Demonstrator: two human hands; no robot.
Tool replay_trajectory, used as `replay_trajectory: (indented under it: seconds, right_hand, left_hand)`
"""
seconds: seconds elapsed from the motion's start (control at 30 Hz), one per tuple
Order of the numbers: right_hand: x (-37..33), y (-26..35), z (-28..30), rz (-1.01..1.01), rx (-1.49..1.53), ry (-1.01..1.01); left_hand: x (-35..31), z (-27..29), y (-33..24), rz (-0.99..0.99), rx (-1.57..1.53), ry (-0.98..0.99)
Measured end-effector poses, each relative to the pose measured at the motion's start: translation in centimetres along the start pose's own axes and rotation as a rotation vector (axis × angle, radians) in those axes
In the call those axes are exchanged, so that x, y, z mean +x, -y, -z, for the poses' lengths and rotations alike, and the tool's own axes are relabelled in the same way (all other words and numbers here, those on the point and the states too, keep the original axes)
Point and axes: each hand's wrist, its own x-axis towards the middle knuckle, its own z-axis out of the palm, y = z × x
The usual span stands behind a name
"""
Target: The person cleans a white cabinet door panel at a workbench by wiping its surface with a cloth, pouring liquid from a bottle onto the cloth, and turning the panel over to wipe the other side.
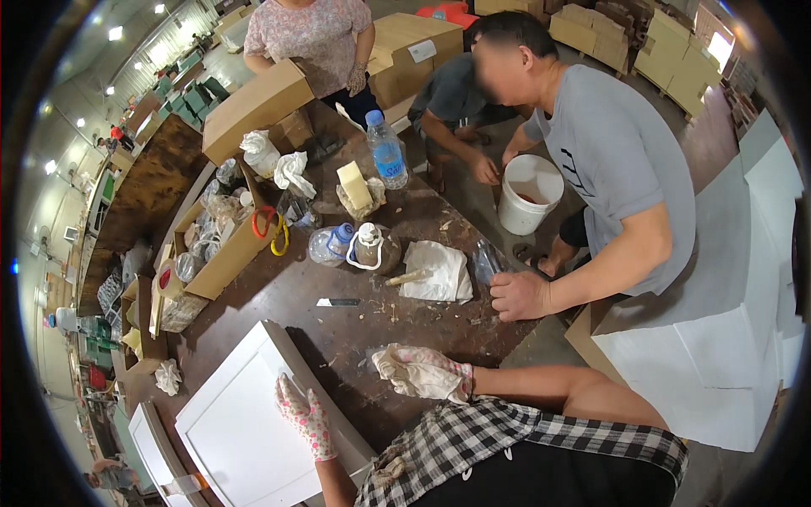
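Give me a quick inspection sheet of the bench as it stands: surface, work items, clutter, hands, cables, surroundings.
Surface: dark bench, stained, with chips and dust.
Job's things: white panel lying flat at the near edge.
Clutter: water bottle, jar, rags, open box of oddments, blade.
Hands: left hand gloved, flat on the panel; right hand gloved, resting on the bench, holding nothing.
Cables: nothing seen.
Surroundings: a person's bare hand on the bench edge, white bucket on the floor, stacked cartons behind.
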Motion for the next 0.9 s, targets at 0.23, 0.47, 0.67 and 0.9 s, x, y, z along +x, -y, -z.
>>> replay_trajectory:
  seconds: [0.23, 0.47, 0.67, 0.9]
  right_hand:
    - [0.1, -0.4, 1.6, -0.009, 0.046, 0.052]
    - [0.5, -0.3, 1.6, -0.039, -0.020, 0.013]
    - [0.2, 0.4, 0.5, -0.009, 0.030, 0.068]
    - [-0.8, 0.2, 0.3, 0.054, 0.003, -0.045]
  left_hand:
    - [-0.3, 0.4, -0.4, -0.029, -0.006, 0.022]
    - [0.1, 0.3, -0.6, -0.049, 0.001, 0.014]
    - [0.6, 0.0, -0.3, -0.048, 0.057, 0.029]
    - [0.0, 1.0, -0.3, -0.159, 0.146, 0.051]
